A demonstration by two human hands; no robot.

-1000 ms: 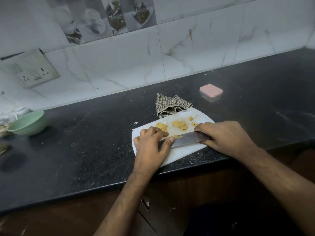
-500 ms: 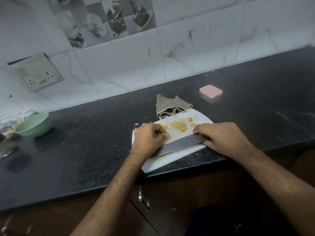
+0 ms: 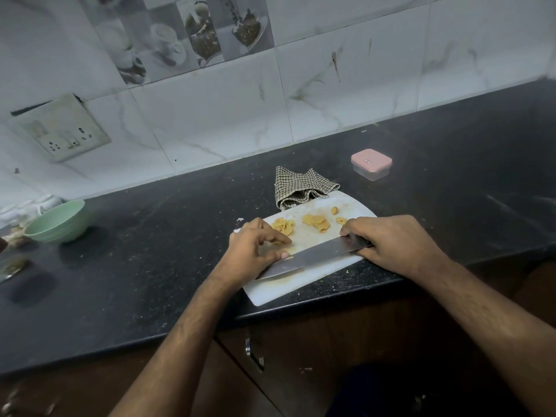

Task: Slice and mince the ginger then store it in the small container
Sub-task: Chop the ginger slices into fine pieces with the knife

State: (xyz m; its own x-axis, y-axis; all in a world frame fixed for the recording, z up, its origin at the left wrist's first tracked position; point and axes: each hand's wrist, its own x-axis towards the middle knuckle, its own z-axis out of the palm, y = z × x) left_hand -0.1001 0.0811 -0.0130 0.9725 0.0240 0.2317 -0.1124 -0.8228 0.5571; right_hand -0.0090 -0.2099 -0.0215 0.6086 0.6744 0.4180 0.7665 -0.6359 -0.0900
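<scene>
Black speckled counter (image 3: 451,188), bearing: white cutting board (image 3: 301,284) at front edge; checked cloth (image 3: 301,185) touching the board's far side, partly overlapping it; pink-lidded container (image 3: 371,164) further right, apart; green bowl (image 3: 58,221) at far left, beside blurred items near the wall.

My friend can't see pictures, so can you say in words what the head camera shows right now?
A person's right hand grips a big knife over a white cutting board, while the left hand pinches a bit of ginger by the blade. Ginger slices lie on the board, with a checked cloth and closed pink-lidded small container behind, on a black counter.
</scene>
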